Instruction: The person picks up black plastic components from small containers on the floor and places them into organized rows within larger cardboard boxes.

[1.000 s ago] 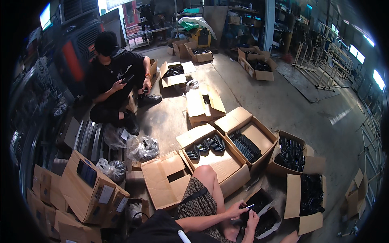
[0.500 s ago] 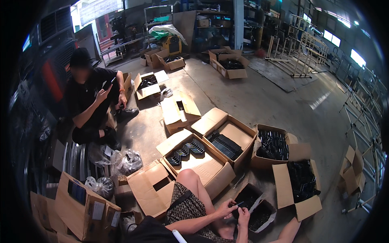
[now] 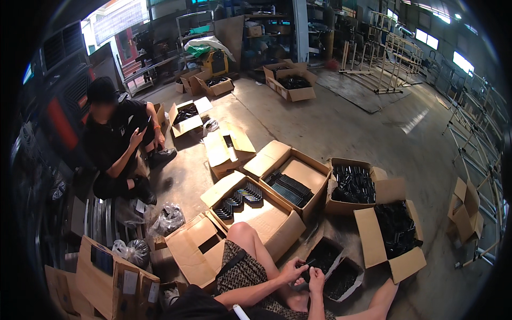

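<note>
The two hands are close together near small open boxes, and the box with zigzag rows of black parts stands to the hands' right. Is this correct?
Not quite: the left hand and right hand are indeed close together near small open boxes, but the head view shows the box with zigzag rows of black parts ahead and to their left, not right.

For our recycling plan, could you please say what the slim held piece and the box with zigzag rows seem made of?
The slim piece looks dark and straight, perhaps metal or plastic; its finish can't be told. The box appears matte cardboard: plain brown, with folding flaps.
</note>
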Available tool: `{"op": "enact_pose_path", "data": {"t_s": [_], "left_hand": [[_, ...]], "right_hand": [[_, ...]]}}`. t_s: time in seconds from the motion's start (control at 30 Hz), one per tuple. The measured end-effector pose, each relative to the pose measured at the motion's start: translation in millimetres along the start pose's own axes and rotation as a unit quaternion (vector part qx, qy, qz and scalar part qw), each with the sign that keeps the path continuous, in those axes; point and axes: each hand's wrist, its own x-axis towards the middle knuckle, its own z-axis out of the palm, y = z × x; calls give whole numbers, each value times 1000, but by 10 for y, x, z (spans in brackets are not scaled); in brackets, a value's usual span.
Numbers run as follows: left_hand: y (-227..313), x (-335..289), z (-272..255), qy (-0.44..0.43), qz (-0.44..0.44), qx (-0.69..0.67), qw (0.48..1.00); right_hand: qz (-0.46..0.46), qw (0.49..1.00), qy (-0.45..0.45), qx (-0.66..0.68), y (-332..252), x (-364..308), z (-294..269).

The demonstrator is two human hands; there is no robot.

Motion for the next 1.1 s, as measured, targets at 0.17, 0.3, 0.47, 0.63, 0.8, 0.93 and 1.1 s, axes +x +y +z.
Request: {"op": "enact_pose_path", "data": {"t_s": [0.17, 0.3, 0.47, 0.63, 0.8, 0.93, 1.1], "left_hand": [[232, 518, -363, 95, 4, -92, 991], [1142, 1470, -1511, 292, 130, -82, 944], [2520, 1385, -1845, 205, 150, -173, 951], [2569, 554, -1273, 93, 154, -165, 970], [2386, 12, -679, 54, 120, -152, 980], [2368, -133, -458, 13, 125, -143, 982], [2246, -192, -426, -10, 129, -110, 985]], "right_hand": [[19, 997, 18, 73, 122, 162, -376], [71, 994, 5, 84, 133, 132, -581], [25, 996, 7, 85, 105, 277, -586], [-165, 985, -41, -14, -955, 184, -185], [-318, 942, -57, -88, -2117, -145, -47], [-343, 929, -99, -100, -2256, -273, -33], [-262, 959, -106, -31, -2127, -345, 8]]}}
